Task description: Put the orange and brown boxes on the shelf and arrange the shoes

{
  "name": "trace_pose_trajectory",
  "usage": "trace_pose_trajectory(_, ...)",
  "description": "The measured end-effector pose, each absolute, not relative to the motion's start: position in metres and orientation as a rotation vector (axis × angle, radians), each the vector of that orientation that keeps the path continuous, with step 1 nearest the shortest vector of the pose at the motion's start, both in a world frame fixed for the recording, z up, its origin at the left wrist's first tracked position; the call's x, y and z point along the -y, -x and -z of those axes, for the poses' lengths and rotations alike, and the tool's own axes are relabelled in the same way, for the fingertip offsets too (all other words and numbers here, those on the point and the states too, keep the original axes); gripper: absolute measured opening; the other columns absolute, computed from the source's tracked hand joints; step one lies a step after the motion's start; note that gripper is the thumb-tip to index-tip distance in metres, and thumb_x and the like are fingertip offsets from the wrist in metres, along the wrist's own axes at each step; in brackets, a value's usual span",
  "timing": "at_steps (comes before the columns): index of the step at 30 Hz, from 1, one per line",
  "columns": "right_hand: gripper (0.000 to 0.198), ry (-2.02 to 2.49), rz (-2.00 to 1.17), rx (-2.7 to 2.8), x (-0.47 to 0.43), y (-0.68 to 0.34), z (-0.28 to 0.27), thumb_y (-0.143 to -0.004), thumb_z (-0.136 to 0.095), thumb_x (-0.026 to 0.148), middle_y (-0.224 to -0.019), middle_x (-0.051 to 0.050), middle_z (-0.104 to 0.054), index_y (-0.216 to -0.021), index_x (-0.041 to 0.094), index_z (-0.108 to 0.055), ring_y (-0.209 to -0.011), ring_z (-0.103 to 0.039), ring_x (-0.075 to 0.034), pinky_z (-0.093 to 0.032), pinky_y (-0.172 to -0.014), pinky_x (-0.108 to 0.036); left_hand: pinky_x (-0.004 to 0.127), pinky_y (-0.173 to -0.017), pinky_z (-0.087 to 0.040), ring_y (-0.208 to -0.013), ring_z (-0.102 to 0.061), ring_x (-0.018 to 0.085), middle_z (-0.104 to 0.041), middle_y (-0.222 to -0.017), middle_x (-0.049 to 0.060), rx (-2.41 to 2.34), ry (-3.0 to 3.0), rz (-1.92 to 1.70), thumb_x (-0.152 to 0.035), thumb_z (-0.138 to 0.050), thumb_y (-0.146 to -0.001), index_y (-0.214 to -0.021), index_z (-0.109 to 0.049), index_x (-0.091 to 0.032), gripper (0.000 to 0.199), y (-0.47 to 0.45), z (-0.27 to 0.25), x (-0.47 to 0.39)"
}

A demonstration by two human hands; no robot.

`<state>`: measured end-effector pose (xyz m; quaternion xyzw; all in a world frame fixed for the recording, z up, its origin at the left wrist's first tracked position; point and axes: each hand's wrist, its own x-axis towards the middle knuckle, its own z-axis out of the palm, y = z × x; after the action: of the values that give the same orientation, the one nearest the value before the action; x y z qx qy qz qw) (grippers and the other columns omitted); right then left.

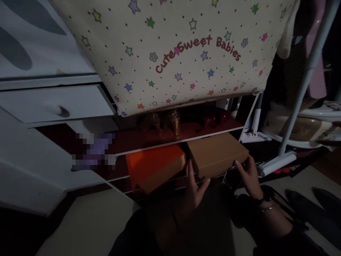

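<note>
A brown cardboard box (218,153) lies at a slight tilt on the lower shelf of a rack, its front end jutting toward me. My left hand (195,190) is at its front left corner, fingers along the side and thumb by the front edge. At the right front corner, my right hand (249,174) grips with the thumb on the front and the fingers round the side. Left of it sits an orange box (157,163), apart from my hands. The undersides of both hands' grips are hidden.
Glittery gold high heels (174,121) and dark red shoes (215,118) stand on the upper shelf (135,140). A star-printed cloth (186,64) hangs above. A white drawer (58,105) is at left, a pale pole with a flat head (278,161) at right.
</note>
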<state>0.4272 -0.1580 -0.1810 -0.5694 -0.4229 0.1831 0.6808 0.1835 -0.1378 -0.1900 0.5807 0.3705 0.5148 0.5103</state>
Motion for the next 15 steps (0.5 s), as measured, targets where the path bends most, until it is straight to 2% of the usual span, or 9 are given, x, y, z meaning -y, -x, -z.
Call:
trace_pose_trajectory(5,0.071,1.299,-0.431,0.971,0.165,-0.422,0.174,-0.090,-0.074,0.063,-0.152,-0.011,-0.062,-0.150,0.028,-0.056,-0.140,-0.057,-0.032,-0.037,-0.126,-0.054,0.047,-0.135,-0.019,-0.168,-0.009,0.035,-0.010,-0.182,0.010,-0.929,-1.414,-1.271,-0.052,-0.077,-0.089,-0.170,-0.027,-0.030,0.098,-0.182,0.188,0.132)
trace_pose_trajectory(9,0.069,1.329,-0.455,0.993,0.169,-0.419,0.175,-0.097,-0.063,0.066,-0.160,-0.009,-0.057,-0.155,0.030,-0.054,-0.149,-0.050,-0.032,-0.030,-0.130,-0.051,0.047,-0.137,-0.011,-0.169,-0.007,0.032,-0.010,-0.183,0.008,-0.993,-1.442,-1.259,-0.055,-0.063,-0.098,-0.169,-0.030,-0.029,0.083,-0.180,0.185,0.126)
trace_pose_trajectory(12,0.072,1.339,-0.505,0.942,0.170,-0.420,0.178,-0.099,-0.055,0.072,-0.165,-0.007,-0.053,-0.158,0.029,-0.053,-0.156,-0.043,-0.031,-0.025,-0.133,-0.050,0.047,-0.138,-0.009,-0.169,-0.007,0.031,-0.013,-0.183,0.007,-1.038,-1.420,-1.268,-0.055,-0.055,-0.102,-0.168,-0.034,-0.028,0.074,-0.179,0.185,0.121)
trace_pose_trajectory(15,0.075,1.317,-0.554,0.903,0.169,-0.423,0.181,-0.098,-0.053,0.076,-0.165,-0.005,-0.053,-0.157,0.031,-0.055,-0.158,-0.041,-0.031,-0.023,-0.134,-0.051,0.047,-0.137,-0.011,-0.168,-0.014,0.032,-0.022,-0.180,0.008,-1.080,-1.411,-1.293,-0.052,-0.058,-0.100,-0.165,-0.041,-0.027,0.071,-0.177,0.185,0.116)
